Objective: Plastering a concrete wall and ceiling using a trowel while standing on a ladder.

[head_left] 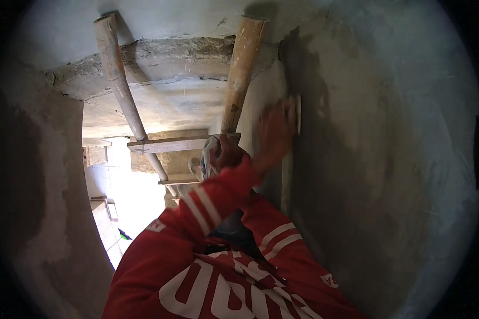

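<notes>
My left arm crosses over my right one, and my left hand, slightly blurred, is closed at the wall on the right. It grips a thin, pale, flat tool, seen edge-on against the grey wall. Lower and to the left, my right hand is curled at the top rung of a wooden ladder. Beside its fingers is a grey-white object. My fingers hide what that hand holds, and I cannot tell the object's kind.
Two round ladder poles lean on the wall ahead, below a rough broken ledge. A lower rung shows beneath. Bright floor tiles lie far down on the left, beyond a grey wall edge. Dark damp patches mark the right wall.
</notes>
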Available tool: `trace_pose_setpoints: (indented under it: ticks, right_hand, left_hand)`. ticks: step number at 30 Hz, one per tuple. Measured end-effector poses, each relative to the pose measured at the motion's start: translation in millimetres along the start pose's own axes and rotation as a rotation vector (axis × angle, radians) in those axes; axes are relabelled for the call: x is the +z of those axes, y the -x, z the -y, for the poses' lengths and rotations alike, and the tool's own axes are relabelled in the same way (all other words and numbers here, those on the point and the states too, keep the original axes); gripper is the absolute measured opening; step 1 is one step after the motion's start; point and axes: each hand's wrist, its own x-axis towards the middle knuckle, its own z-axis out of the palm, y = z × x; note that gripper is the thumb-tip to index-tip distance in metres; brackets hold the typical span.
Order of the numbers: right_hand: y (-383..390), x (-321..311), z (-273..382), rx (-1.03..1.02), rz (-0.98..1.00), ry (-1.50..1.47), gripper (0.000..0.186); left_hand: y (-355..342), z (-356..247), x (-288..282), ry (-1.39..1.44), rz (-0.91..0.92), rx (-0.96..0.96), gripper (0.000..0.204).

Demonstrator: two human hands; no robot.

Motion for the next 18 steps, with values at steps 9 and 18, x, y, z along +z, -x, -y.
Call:
trace_pose_setpoints:
  ticks: [9,18]
  right_hand:
    - [40.2,36.9,-38.6,0.246,0.352,-0.757,0.057]
    - [-15.5,-12.7,5.4,0.009,0.115,-0.053,0.021]
  left_hand:
    - [-88.4,-9.6,4.4,-0.133,-0.105,-0.02,0.036]
    - [47.9,-6.2,-19.3,0.025,0.136,-0.084,0.035]
